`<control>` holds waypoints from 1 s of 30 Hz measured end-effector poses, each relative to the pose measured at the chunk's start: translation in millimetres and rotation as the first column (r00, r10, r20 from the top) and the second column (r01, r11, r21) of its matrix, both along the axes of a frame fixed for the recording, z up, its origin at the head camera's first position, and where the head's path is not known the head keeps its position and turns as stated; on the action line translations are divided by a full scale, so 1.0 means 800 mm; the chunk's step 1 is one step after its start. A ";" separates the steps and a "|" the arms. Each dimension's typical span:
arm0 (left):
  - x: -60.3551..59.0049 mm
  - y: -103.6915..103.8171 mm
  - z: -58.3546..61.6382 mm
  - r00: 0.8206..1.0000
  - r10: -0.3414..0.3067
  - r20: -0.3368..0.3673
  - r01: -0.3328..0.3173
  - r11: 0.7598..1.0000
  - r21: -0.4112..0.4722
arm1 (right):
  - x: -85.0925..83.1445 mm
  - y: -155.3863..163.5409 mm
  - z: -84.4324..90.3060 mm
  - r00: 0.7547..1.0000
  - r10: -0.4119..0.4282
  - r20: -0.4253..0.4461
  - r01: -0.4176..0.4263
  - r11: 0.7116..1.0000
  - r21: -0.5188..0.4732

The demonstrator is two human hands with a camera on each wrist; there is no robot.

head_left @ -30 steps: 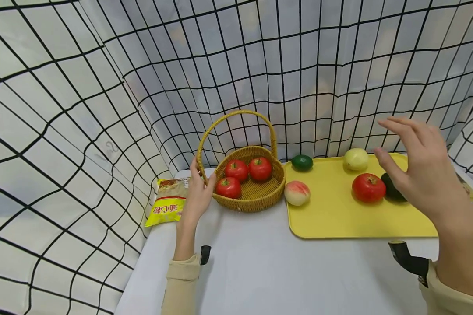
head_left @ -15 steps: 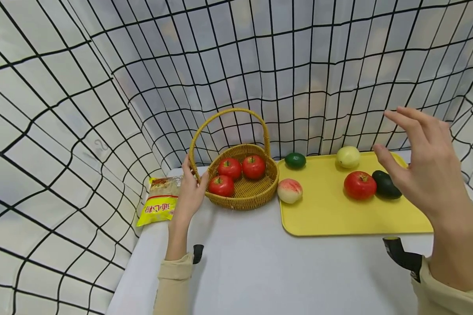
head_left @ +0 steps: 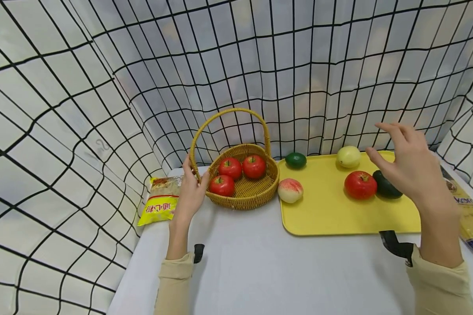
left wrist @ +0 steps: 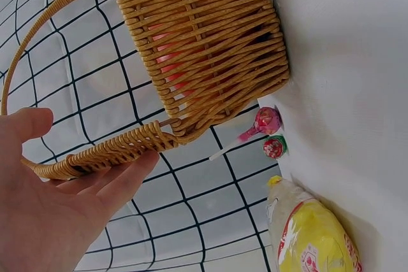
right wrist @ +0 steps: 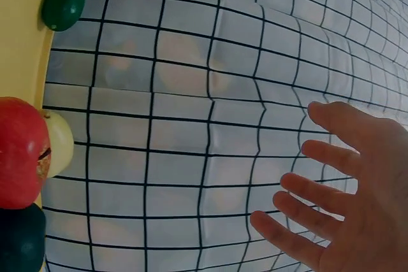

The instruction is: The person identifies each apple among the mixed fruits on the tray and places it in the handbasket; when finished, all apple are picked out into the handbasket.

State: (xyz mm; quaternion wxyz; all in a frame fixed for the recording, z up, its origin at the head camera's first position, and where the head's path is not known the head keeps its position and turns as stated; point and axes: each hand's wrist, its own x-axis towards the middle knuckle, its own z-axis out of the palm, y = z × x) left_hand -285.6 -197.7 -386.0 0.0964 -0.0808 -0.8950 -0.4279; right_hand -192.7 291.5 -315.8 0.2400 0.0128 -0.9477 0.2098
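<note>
My left hand (head_left: pixel 191 190) holds the wicker basket (head_left: pixel 244 203) by the foot of its handle (head_left: pixel 193 153). In the left wrist view the handle passes between thumb and fingers, with the thumb apart from it. Three red apples (head_left: pixel 230 168) lie in the basket, which stands on the table. My right hand (head_left: pixel 415 168) hangs in the air over the right side of the yellow tray (head_left: pixel 339 218), fingers spread and holding nothing. Nearest it are a dark green avocado-like fruit (head_left: pixel 385 184) and a red apple-like fruit (head_left: pixel 360 185).
A peach (head_left: pixel 290 190) sits at the tray's left edge. Behind are a small green fruit (head_left: pixel 296 160) and a pale yellow one (head_left: pixel 348 156). Bags flank the table, yellow (head_left: pixel 159 203) left and gold (head_left: pixel 471 214) right. Two lollipops (left wrist: pixel 268 120) lie near the basket. Netting (head_left: pixel 291 65) encloses the back.
The view has shifted slightly to the right. My right hand moves a little left and lower over the tray, uncovering the gold bag. The left hand stays at the basket handle.
</note>
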 end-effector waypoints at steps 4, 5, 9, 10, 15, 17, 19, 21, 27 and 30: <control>-0.001 0.001 0.000 1.000 -0.004 -0.001 0.004 1.000 0.004 | -0.022 0.010 -0.021 0.993 0.016 0.120 -0.014 1.000 -0.015; -0.001 0.001 0.001 1.000 -0.007 -0.002 0.007 1.000 0.005 | -0.027 0.012 -0.027 0.988 0.021 0.153 -0.018 1.000 -0.022; -0.001 0.000 0.001 1.000 -0.002 -0.001 0.002 1.000 0.010 | -0.046 0.020 -0.049 0.961 0.041 0.273 -0.033 0.999 -0.035; 0.000 0.000 0.001 1.000 0.001 -0.001 -0.001 1.000 0.011 | -0.050 0.022 -0.055 0.954 0.048 0.297 -0.040 0.999 -0.031; 0.001 0.001 0.001 1.000 -0.002 0.001 0.002 1.000 0.011 | -0.066 0.029 -0.080 0.898 0.060 0.436 -0.063 0.998 -0.009; 0.001 0.001 0.002 1.000 -0.002 0.004 0.002 1.000 0.011 | -0.071 0.031 -0.089 0.870 0.062 0.489 -0.070 0.998 -0.002; 0.001 0.001 0.002 1.000 -0.001 0.007 0.001 1.000 0.013 | -0.075 0.031 -0.096 0.848 0.074 0.525 -0.084 0.996 -0.005; 0.001 0.001 0.003 1.000 -0.001 0.007 0.001 1.000 0.012 | -0.077 0.031 -0.103 0.834 0.080 0.547 -0.099 0.995 0.005; 0.001 0.000 0.001 1.000 0.005 0.007 -0.006 1.000 0.013 | -0.080 0.031 -0.118 0.808 0.080 0.584 -0.128 0.991 0.041; 0.000 0.001 0.001 1.000 -0.001 0.010 0.001 1.000 0.013 | -0.079 0.032 -0.122 0.799 0.080 0.596 -0.128 0.991 0.038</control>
